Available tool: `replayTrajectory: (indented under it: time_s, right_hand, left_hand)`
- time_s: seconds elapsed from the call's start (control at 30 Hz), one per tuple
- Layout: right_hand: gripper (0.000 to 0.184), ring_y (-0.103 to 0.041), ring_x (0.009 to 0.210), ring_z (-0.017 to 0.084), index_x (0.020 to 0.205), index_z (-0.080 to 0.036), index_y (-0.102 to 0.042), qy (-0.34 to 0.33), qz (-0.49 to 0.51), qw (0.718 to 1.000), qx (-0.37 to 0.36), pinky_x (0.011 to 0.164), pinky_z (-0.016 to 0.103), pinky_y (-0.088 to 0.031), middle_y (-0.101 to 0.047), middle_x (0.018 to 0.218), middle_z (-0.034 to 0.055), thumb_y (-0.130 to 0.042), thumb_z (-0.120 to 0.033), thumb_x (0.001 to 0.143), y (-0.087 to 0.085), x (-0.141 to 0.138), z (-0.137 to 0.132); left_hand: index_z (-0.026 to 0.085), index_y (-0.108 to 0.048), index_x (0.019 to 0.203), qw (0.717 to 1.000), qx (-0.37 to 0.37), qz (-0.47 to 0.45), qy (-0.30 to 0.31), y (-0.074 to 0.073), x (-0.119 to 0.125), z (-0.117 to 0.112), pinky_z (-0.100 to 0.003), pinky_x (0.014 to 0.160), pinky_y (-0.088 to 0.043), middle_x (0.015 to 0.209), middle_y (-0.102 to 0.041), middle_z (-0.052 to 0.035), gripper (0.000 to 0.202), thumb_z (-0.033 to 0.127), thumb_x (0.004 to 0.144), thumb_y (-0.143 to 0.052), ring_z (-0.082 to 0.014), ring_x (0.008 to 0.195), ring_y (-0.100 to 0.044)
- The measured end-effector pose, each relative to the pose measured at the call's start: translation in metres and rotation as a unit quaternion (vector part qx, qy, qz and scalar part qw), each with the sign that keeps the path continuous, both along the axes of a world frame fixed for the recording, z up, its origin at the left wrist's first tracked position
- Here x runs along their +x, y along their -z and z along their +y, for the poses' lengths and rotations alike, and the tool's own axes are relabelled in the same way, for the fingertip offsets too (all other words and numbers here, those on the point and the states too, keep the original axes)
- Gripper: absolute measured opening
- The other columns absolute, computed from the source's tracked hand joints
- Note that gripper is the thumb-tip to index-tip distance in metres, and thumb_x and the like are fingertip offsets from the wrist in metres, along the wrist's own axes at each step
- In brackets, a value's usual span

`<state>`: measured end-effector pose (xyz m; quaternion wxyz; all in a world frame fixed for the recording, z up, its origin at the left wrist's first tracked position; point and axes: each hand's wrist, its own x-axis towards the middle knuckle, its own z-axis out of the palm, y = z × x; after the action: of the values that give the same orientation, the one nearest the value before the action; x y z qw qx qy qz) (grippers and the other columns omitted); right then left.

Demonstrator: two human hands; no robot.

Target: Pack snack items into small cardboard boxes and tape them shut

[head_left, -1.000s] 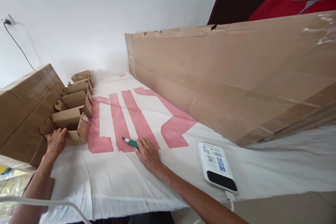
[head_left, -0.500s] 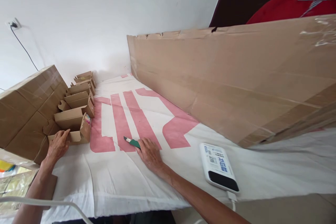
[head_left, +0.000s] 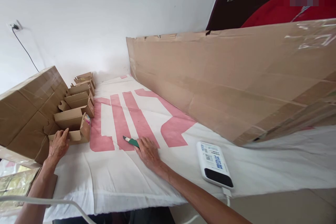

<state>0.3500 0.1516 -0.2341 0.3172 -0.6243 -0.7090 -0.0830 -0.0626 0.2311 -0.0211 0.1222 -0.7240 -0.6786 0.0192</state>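
Observation:
My right hand (head_left: 148, 152) rests on the cloth-covered table, its fingers closed around a green utility knife (head_left: 132, 142) whose dark tip points left. At the left, my left hand (head_left: 59, 144) grips the near wall of an open cardboard box (head_left: 85, 129), with fingertips over its upper edge. That box is the nearest in a row of small open boxes (head_left: 78, 100) running back toward the wall. A colourful patch shows at its right end; its inside bottom is hidden from me.
A large taped carton (head_left: 31, 112) stands left of the row. A long cardboard panel (head_left: 199, 77) stands along the right side, a person in red (head_left: 270, 10) behind it. A white power bank (head_left: 214, 162) with a cable lies on the white cloth (head_left: 110, 178) with pink markings.
My view has shifted slightly, so the panel and power bank appear a little further left. Both hands keep their holds, with hardly any movement.

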Motion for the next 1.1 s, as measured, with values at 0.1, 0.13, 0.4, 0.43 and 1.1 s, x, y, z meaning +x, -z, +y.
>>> replayTrajectory:
  time_s: [0.1, 0.13, 0.4, 0.43, 1.1]
  right_hand:
    - [0.002, -0.057, 0.097, 0.027, 0.101, -0.022, -0.062, 0.000, 0.002, 1.000, 0.001, 0.085, 0.038, -0.038, -0.068, 0.104, 0.0076, -0.064, -0.021, 0.102, 0.001, 0.000, 0.000]
    - [0.002, -0.057, 0.097, 0.027, 0.102, -0.022, -0.062, 0.001, 0.002, 1.000, 0.001, 0.085, 0.038, -0.038, -0.068, 0.105, 0.0079, -0.064, -0.021, 0.102, 0.001, -0.001, 0.001]
    - [0.003, -0.056, 0.097, 0.027, 0.100, -0.022, -0.062, -0.006, 0.001, 1.000, 0.004, 0.084, 0.038, -0.038, -0.067, 0.102, 0.0071, -0.063, -0.022, 0.103, 0.001, -0.001, 0.000]
    - [0.003, -0.057, 0.097, 0.027, 0.100, -0.022, -0.062, -0.006, 0.001, 1.000, 0.004, 0.084, 0.038, -0.038, -0.067, 0.102, 0.0070, -0.063, -0.022, 0.103, 0.000, -0.001, 0.000]
    - [0.005, -0.057, 0.101, 0.026, 0.100, -0.020, -0.064, 0.001, -0.019, 1.000, 0.017, 0.090, 0.037, -0.041, -0.069, 0.103, 0.0083, -0.068, -0.022, 0.101, -0.005, -0.005, 0.002]
  left_hand:
    - [0.021, -0.049, 0.163, 1.000, 0.021, -0.015, 0.007, 0.001, -0.001, -0.007, -0.054, 0.104, -0.059, 0.158, -0.055, -0.0212, 0.060, 0.020, 0.104, -0.045, -0.0367, 0.148, -0.051]
    - [0.022, -0.049, 0.163, 0.999, 0.029, -0.020, 0.010, 0.001, -0.001, -0.009, -0.053, 0.104, -0.060, 0.159, -0.055, -0.0206, 0.061, 0.019, 0.103, -0.046, -0.0362, 0.148, -0.052]
    - [0.024, -0.051, 0.163, 0.998, 0.045, -0.028, 0.022, 0.003, 0.009, -0.023, -0.047, 0.106, -0.060, 0.166, -0.051, -0.0177, 0.064, 0.016, 0.099, -0.048, -0.0342, 0.147, -0.055]
    - [0.023, -0.050, 0.163, 0.998, 0.043, -0.030, 0.020, 0.003, 0.011, -0.025, -0.048, 0.106, -0.059, 0.167, -0.050, -0.0178, 0.065, 0.015, 0.099, -0.048, -0.0346, 0.148, -0.055]
    - [0.022, -0.062, 0.148, 0.970, 0.079, -0.201, 0.110, 0.103, 0.078, -0.138, -0.050, 0.105, -0.058, 0.159, -0.056, -0.0186, 0.052, 0.016, 0.097, -0.054, -0.0360, 0.149, -0.053]
